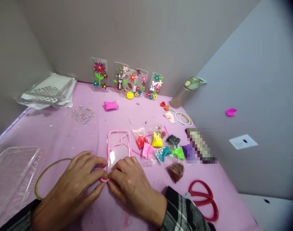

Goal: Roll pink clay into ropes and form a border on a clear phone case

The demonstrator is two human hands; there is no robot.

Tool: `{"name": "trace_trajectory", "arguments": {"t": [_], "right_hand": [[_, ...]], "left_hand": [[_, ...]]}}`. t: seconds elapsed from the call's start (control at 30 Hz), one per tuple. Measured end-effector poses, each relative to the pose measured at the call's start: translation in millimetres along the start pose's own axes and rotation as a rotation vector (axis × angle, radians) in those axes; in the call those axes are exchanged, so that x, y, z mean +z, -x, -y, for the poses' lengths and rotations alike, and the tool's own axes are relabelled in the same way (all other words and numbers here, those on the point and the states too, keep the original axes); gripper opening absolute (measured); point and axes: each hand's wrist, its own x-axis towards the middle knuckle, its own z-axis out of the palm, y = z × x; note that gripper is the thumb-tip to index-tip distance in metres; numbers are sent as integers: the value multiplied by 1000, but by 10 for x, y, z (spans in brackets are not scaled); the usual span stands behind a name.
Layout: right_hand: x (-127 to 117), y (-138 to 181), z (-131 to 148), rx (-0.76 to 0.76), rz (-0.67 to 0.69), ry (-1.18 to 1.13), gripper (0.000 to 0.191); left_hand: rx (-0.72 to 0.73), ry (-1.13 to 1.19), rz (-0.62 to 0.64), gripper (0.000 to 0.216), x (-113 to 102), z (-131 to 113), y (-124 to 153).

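Observation:
A clear phone case [118, 147] with a wavy pink clay border lies flat on the purple table cover [64, 134]. My left hand [75, 186] and my right hand [130, 184] meet at its near corner. Both pinch a small piece of pink clay [104, 180] against the case edge, fingers pressed together. Several small bags of coloured clay [158, 146] lie just right of the case.
Several decorated phone cases [127, 80] lean on the back wall. A pink clay lump [111, 105], gem stickers [83, 114], packaged cases [48, 91], a clear tray [13, 173], a hoop [44, 175], red scissors [204, 199], rings [183, 118] and a bottle [187, 88] surround the work spot.

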Motion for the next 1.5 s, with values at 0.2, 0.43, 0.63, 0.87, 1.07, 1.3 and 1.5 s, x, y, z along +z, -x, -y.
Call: {"name": "trace_trajectory", "arguments": {"t": [0.2,0.43,0.63,0.87,1.07,1.3,1.5], "right_hand": [[-6,14,-3,4,5,-12,14],[29,12,-2,-7,-15,37,22],[12,13,9,-10,16,41,16],[6,16,13,6,17,11,15],[11,20,5,17,18,0,21],[22,27,-2,25,2,-17,17],[24,22,-5,28,-8,-22,17]], "left_hand": [[23,-20,-12,15,19,4,-4],[5,-22,-28,12,46,13,5],[-31,49,57,9,-41,41,20],[-88,104,112,15,-95,118,24],[-140,263,115,6,-34,52,45],[-218,215,77,15,-19,-5,66],[-237,-83,30,31,21,54,91]]}}
